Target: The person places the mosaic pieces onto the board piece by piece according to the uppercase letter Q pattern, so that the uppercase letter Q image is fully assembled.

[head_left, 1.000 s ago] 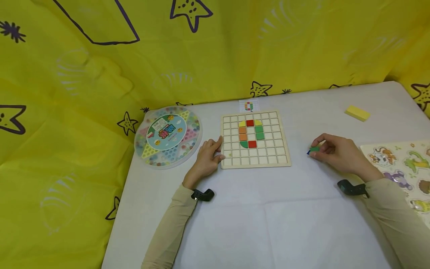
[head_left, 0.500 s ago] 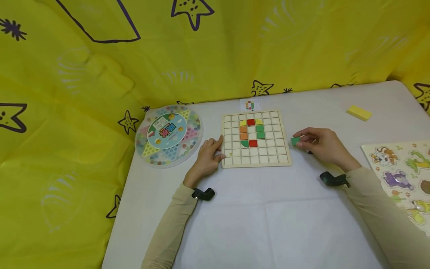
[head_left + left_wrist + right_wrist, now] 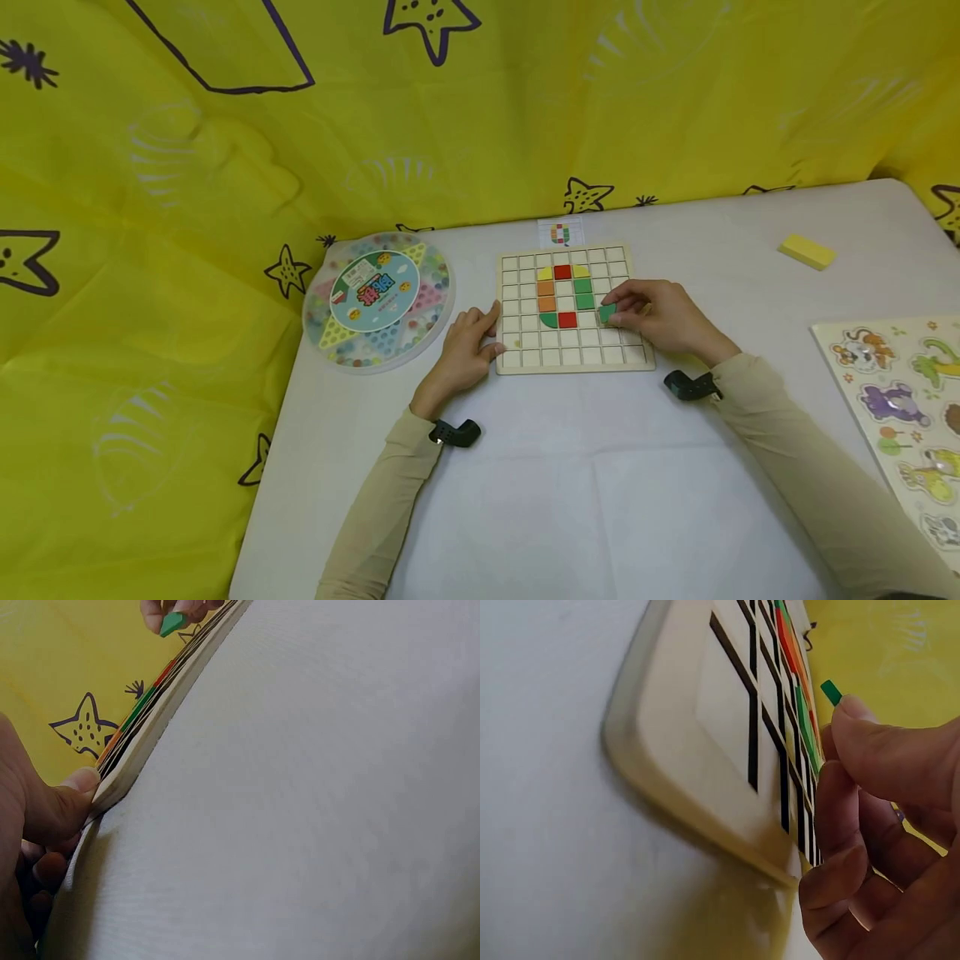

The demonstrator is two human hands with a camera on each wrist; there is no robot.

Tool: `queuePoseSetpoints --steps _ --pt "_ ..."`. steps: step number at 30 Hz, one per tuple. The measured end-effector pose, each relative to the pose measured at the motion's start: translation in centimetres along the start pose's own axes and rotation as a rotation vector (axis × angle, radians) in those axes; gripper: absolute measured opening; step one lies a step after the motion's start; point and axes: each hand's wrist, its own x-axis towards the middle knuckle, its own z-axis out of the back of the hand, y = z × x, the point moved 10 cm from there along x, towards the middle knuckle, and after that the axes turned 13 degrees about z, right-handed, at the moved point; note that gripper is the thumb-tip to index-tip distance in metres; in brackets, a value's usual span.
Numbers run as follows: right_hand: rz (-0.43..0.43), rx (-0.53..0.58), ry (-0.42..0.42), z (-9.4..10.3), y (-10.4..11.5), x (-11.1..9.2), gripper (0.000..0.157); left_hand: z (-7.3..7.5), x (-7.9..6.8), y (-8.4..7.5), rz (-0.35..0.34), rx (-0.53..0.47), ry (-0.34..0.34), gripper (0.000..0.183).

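Observation:
My right hand (image 3: 660, 315) pinches a small green tile (image 3: 607, 314) between thumb and fingertips, over the right part of a wooden grid board (image 3: 573, 367). In the right wrist view the tile's green edge (image 3: 831, 693) sticks out past the thumb, and the other fingers are curled. On the board, a ring of coloured tiles includes a red tile (image 3: 567, 320), a green quarter-round tile (image 3: 549, 320) and an orange tile (image 3: 546, 288). My left hand (image 3: 467, 350) rests against the board's left side, thumb and index finger touching its edge; the left wrist view shows the thumb (image 3: 71, 799) at a corner.
Behind the board lies a small pattern card (image 3: 561, 233). A round marble game box (image 3: 378, 302) sits left of it. At right are a yellow block (image 3: 807, 251) and an animal puzzle board (image 3: 885, 375). A yellow curtain (image 3: 480, 117) hangs behind the white table (image 3: 525, 517).
My right hand has moved left with the green tile, from the table beside the board to over its grid. A dark blue bit beside those fingers has gone from sight. The left hand stays put.

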Motion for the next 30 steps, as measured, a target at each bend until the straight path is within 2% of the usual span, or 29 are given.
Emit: queuePoseSetpoints --steps 10,30 --pt "0.007 -0.024 0.057 -1.8 0.4 1.5 0.016 0.0 0.0 0.1 0.010 0.002 0.009 0.071" --pt "0.086 -0.061 0.042 -1.9 1.1 2.4 0.022 -0.1 0.0 0.1 0.024 -0.006 0.014 0.071"
